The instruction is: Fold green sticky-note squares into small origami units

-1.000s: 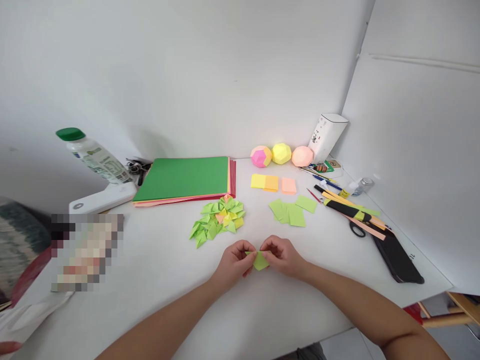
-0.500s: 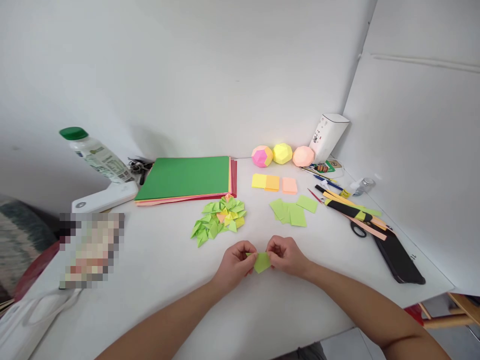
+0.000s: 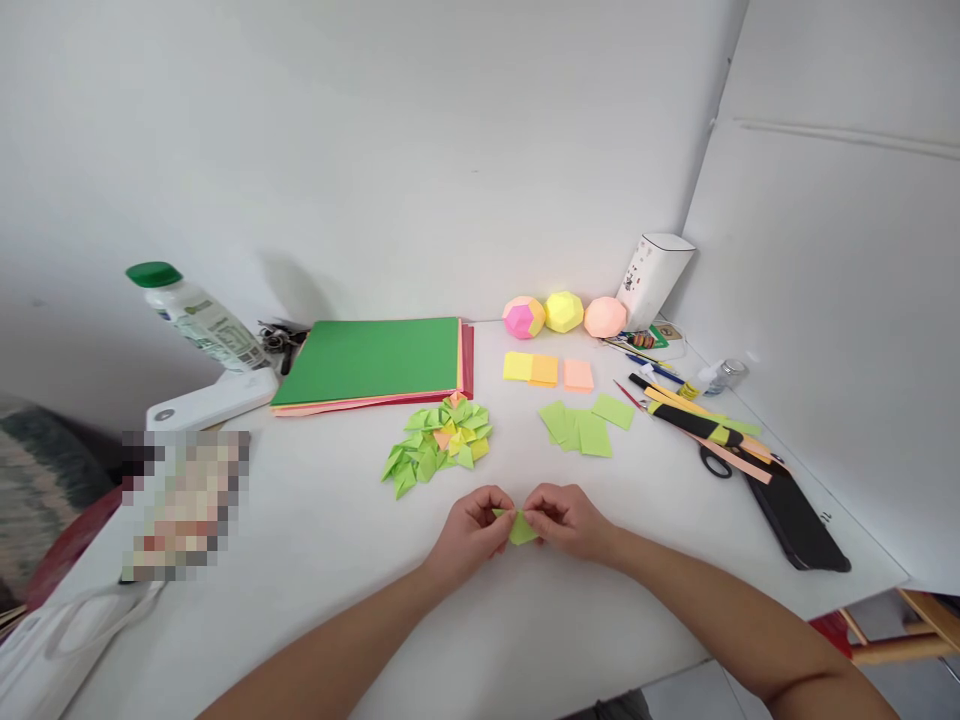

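- From where I'm standing, the left hand [image 3: 476, 525] is pinching a light-green paper piece [image 3: 523, 530] by its left side, thumb on top, the grip closed on it.
- The right hand [image 3: 570, 522] is gripping the same piece by its right side, the fingertips of both hands nearly meeting.
- The piece is sitting between them, low over the near middle of the bench [image 3: 315, 560]; its folds are mostly hiding under the fingers, so I can't quite make them out.
- Beyond the left hand, a pile of folded paper units [image 3: 431, 445], mostly green with some yellow and orange, is lying just in front of a green sheet [image 3: 375, 355] topping a stack.
- Beyond the right hand, loose light-green squares [image 3: 595, 435] are overlapping, and farther back three faceted paper balls [image 3: 564, 312] are resting in a row by the wall [image 3: 465, 150].
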The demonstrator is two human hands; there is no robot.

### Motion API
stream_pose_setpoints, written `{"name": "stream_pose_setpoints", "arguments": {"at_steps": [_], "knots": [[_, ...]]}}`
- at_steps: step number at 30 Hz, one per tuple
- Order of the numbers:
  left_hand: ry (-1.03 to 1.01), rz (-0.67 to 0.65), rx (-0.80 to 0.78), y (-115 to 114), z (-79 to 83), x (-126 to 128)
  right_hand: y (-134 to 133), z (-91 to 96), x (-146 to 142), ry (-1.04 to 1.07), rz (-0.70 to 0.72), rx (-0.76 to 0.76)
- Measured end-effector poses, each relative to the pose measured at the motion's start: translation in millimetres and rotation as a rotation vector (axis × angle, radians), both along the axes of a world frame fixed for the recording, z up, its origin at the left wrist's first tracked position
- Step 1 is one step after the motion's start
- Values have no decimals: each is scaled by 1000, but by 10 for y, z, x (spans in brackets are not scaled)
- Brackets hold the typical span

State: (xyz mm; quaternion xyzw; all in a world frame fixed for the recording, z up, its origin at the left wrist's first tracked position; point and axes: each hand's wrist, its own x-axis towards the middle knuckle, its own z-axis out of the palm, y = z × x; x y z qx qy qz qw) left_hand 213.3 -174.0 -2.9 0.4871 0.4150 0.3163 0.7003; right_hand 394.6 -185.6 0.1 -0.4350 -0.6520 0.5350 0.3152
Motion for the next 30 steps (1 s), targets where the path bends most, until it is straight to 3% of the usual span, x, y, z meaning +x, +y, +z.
{"name": "stream_pose_setpoints", "arguments": {"at_steps": [8,17,23,30], "knots": [[9,-37,18,-1,70,20,-10,18,-12,-18,-42,9],[-61,105,-33,41,13,-20,44,62,88,13,-226,31],[-117,41,14,22,11,8,15,46,58,153,-169,-106],[-96,28,70,22,-42,20,17,13,51,158,-122,-183]]}}
